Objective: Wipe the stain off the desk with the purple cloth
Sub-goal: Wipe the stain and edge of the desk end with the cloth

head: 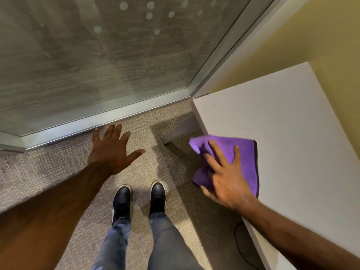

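Note:
The purple cloth (241, 152) lies folded at the near left edge of the white desk (282, 117), partly hanging over the edge. My right hand (226, 176) presses on it, fingers spread on top and thumb curled under its lower corner. My left hand (115, 149) hovers over the carpet to the left, fingers spread, holding nothing. No stain shows on the visible desk surface.
A glass wall with a metal base frame (97, 121) runs across the left and back. A yellow wall (292, 45) stands behind the desk. My feet in black shoes (140, 199) stand on beige carpet. A dark cable (241, 244) lies under the desk.

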{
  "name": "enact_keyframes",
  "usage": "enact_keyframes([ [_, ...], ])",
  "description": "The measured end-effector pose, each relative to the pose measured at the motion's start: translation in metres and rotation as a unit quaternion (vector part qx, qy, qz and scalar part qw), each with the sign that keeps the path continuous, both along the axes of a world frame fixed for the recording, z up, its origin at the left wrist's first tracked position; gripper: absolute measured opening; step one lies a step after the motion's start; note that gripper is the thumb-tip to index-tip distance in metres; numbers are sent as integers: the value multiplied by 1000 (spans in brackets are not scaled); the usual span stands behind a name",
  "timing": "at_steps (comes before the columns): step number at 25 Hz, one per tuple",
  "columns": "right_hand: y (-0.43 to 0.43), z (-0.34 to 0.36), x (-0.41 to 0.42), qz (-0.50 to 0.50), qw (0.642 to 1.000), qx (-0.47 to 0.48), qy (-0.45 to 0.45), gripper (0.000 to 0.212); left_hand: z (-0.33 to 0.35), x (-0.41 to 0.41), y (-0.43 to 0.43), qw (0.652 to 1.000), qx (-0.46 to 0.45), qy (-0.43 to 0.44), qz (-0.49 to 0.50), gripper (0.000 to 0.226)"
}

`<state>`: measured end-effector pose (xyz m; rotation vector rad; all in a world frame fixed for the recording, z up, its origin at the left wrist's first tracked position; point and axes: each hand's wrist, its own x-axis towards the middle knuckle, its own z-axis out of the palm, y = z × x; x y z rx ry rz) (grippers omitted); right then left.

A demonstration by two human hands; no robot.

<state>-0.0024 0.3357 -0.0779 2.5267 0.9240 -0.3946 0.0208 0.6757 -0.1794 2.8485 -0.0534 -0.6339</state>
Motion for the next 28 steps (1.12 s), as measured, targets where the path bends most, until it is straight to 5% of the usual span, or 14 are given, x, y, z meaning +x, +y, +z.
enact_keyframes([
  [7, -14, -6, -22, -184, 978, 64, -73, 81, -9, 0, 5, 1000, 0, 9, 0, 108],
  [11, -15, -11, -8, -189, 977, 79, -62, 92, -14, 1, 9, 1000, -2, 8, -1, 107],
  [28, 52, 10, 192, -173, 954, 244, 23, 62, -5, 9, 33, 999, -32, -1, -44, 98],
])
